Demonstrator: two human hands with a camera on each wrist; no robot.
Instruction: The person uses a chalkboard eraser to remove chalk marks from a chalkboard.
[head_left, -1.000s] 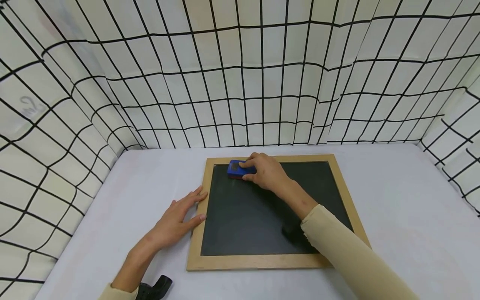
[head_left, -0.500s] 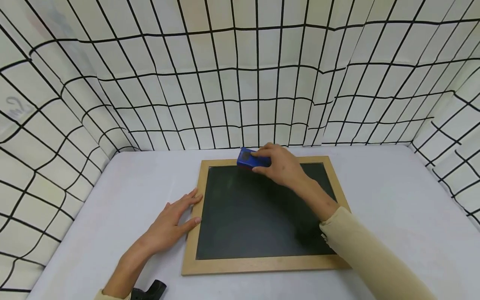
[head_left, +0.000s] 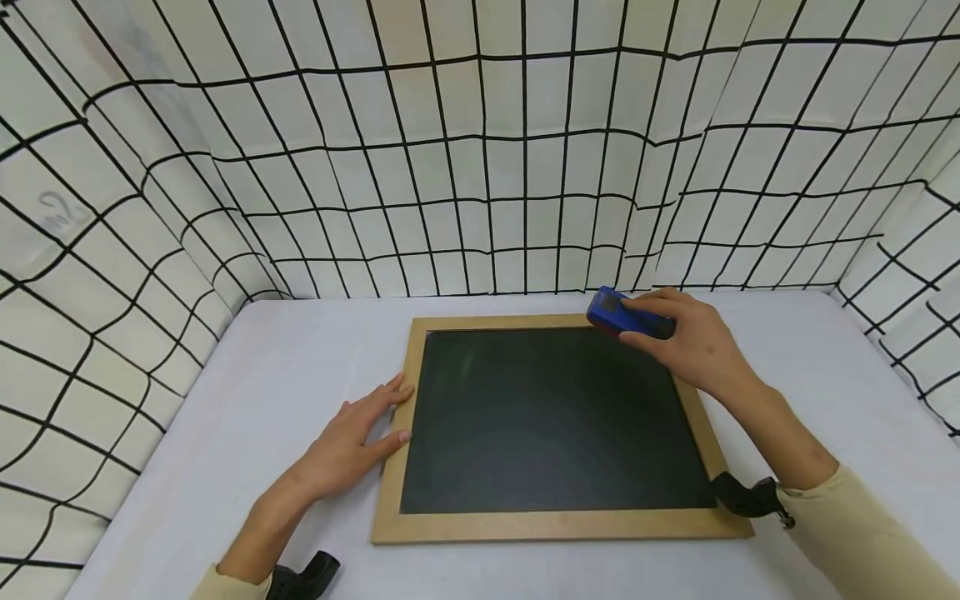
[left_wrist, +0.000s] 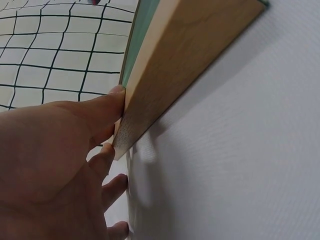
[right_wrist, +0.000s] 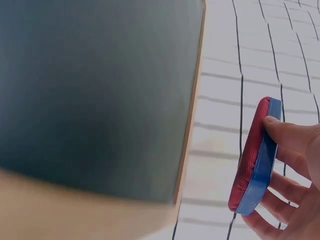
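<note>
A small blackboard (head_left: 555, 417) in a light wooden frame (head_left: 540, 526) lies on the white table. At its left side my left hand (head_left: 341, 450) rests with fingers spread, thumb and fingertips touching the frame's edge. The left wrist view shows the thumb (left_wrist: 107, 102) against the wooden side. My right hand (head_left: 693, 342) grips a blue blackboard eraser (head_left: 626, 314) between thumb and fingers, over the frame's far right part. In the right wrist view the eraser's red pad (right_wrist: 250, 155) faces the board and stands clear of it. The writing surface looks dark, with a faint pale smear at upper left.
White walls with a black wire grid (head_left: 487, 167) enclose the back and sides of the white table (head_left: 315, 333). Black wrist devices show at the left sleeve (head_left: 303, 575) and the right sleeve (head_left: 750, 496); the right one overlaps the board's near right corner.
My right hand has carried the eraser from the board's upper left to its far right corner, lifting it off the surface. The left hand has stayed on the frame's left side.
</note>
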